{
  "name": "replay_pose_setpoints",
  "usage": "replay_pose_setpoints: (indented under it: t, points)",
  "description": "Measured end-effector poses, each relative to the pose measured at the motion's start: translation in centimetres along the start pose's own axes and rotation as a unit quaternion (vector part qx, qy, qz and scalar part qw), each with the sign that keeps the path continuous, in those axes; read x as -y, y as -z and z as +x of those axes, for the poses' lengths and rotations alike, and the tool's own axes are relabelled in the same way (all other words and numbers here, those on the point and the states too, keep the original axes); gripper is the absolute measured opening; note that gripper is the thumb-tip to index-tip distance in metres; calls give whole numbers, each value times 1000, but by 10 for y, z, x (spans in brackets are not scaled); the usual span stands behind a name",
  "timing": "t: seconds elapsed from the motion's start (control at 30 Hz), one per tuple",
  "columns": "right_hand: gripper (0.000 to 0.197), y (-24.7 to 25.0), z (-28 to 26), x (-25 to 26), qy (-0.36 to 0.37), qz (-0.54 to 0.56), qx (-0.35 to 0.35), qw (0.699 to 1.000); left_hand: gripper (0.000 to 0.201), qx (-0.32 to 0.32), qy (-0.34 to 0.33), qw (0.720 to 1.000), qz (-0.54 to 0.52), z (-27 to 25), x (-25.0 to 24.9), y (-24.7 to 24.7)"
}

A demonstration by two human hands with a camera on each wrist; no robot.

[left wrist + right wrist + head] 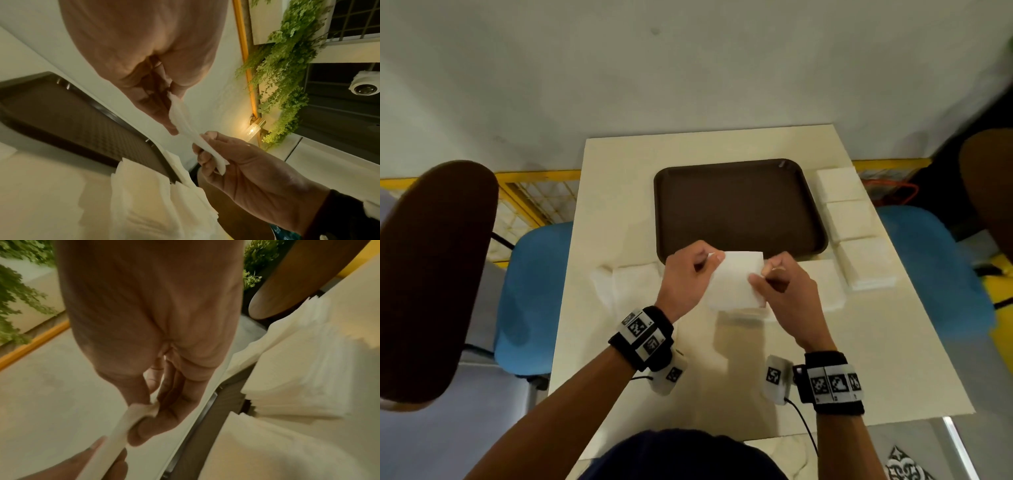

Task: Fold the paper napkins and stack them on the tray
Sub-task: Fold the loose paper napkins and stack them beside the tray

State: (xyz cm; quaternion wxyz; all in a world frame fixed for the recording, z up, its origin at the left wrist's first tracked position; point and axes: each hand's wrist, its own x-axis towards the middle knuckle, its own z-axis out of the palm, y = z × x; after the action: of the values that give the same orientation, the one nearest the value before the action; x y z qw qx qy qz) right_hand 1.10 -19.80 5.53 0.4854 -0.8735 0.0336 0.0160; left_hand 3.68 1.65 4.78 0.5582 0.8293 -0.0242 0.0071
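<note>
just above the table point(756, 359), near the front edge of the brown tray point(736, 205), both hands hold one white napkin point(738, 281) up in the air. the left hand point(686, 277) pinches the napkin's left side with thumb and fingers curled on it, and the right hand point(784, 291) pinches the right side the same way. the napkin's long way runs from one hand to the other, side to side, and it hangs between them like a little sheet. the left wrist view shows it edge-on as a thin strip point(185, 120) stretched between the two pinches. the tray sits just behind the napkin, away from the person, and nothing lies on it yet. both hands look about as close to the tray as each other. so i think the fold is still going on, and the napkin then has to go forward onto the tray. three piles of napkins point(852, 226) stand in a row along the right edge of the table, beside the tray. more flat napkins point(626, 281) lie on the table by the left hand.
</note>
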Motion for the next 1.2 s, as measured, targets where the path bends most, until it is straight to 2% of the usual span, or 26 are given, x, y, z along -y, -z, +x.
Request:
replay_pose_setpoints:
  t: [0.2,0.3,0.4,0.47,0.57,0.67,0.73,0.87,0.97,1.1,1.2]
  points:
    - [10,-8,10,-36,-45,-55,-42,997,9,-5,65,997,-47,8,11,-18]
    - [5,-17,13,-47,-69,-100,-24,992,7,-8,80,994,-68,4,15,-12]
    - [2,-26,13,-54,-48,-179,-6,983,6,-12,86,995,-54,0,19,-3]
    - [8,-31,13,-57,-28,-242,-10,970,7,-21,94,994,-47,-3,23,4]
    - [17,-35,12,-53,-49,-294,-40,954,8,-35,103,993,-34,-9,29,16]
    - [21,-42,11,-41,-24,-290,-84,953,8,-58,107,993,6,-17,42,32]
    - [20,-53,10,-30,12,-251,-81,964,8,-77,92,992,48,-22,54,44]
    - [11,-92,8,-5,64,-178,-3,982,9,-104,122,976,149,-34,82,65]
    - [12,-125,11,9,55,-151,76,984,18,-138,167,955,205,-42,105,76]
    - [32,-160,15,24,12,-158,169,973,46,-155,246,937,192,-50,121,86]
    - [47,-180,15,30,-13,-177,200,964,45,-149,257,937,183,-50,124,90]
